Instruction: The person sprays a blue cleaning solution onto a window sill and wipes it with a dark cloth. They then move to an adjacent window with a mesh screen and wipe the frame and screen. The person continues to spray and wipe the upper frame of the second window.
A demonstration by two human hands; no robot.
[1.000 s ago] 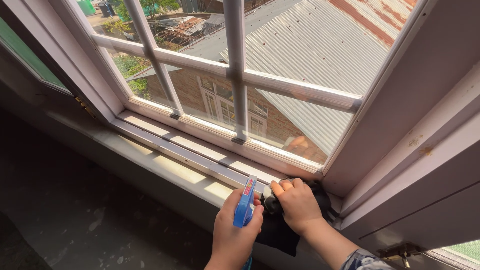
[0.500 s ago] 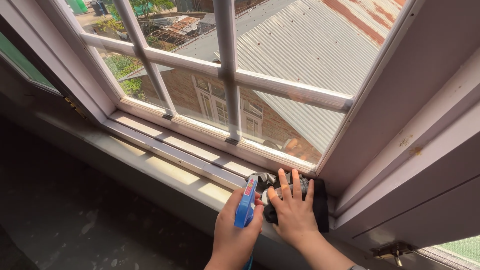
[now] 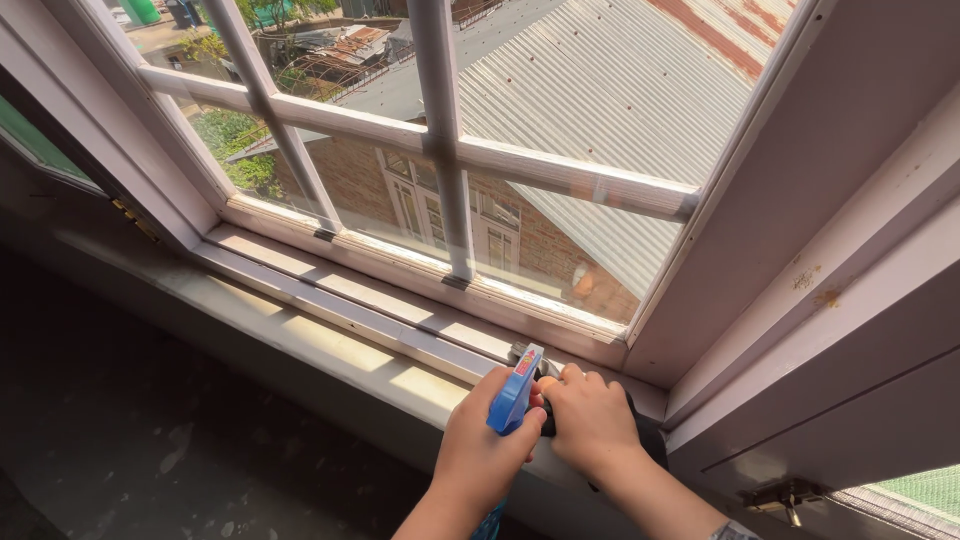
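- Right hand fingers curled tight on a dark cloth, pressed on the window sill at the frame's lower right corner.
- Left hand fingers clamped round a blue spray bottle, just left of the cloth, touching the right hand.
- Best keep the cloth bunched, push into the corner, and keep the nozzle off the glass pane.

Pale painted wooden window sill in patchy sunlight

The sill runs from ten o'clock down to five o'clock below the glazed frame; a dark crumpled cloth lies on it at five o'clock, mostly hidden under the right hand.
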